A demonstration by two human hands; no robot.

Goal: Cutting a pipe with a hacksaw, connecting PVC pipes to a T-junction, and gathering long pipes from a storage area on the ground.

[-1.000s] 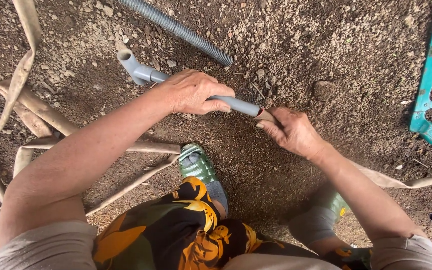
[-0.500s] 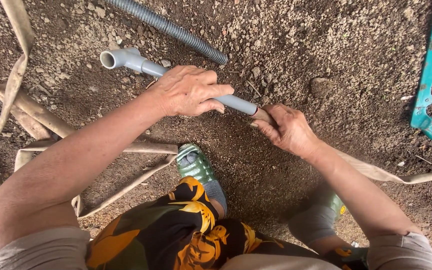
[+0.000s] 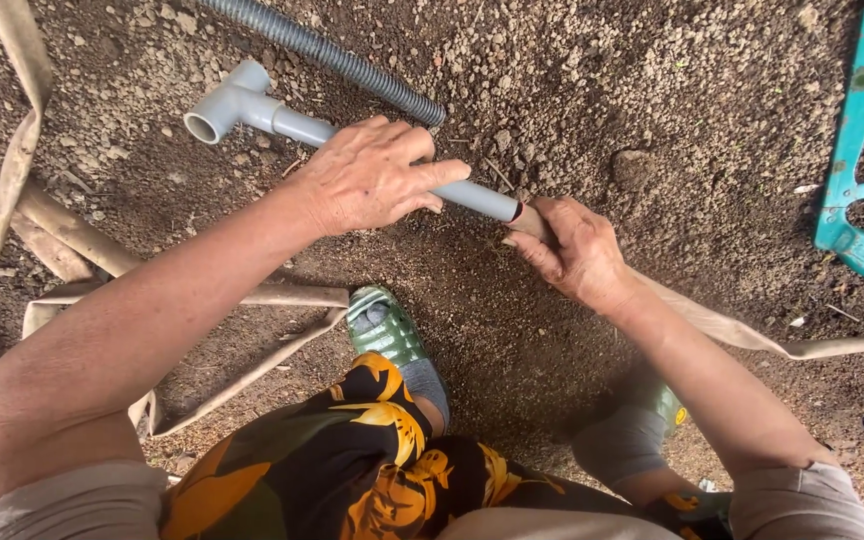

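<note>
Now we hold the grey pipe (image 3: 477, 197) with our left hand (image 3: 367, 180) closed around it, while our right hand (image 3: 572, 250) pinches the flat beige hose (image 3: 732, 330) at the pipe's open end, above the soil (image 3: 652, 90). Joining seems only begun.

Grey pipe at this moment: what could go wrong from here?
1. The flat hose pinched by the right hand might slip off the grey pipe end; the joint is hidden under the fingers.
2. The left hand holds mid-pipe, so the elbow fitting may dig into loose soil.
</note>
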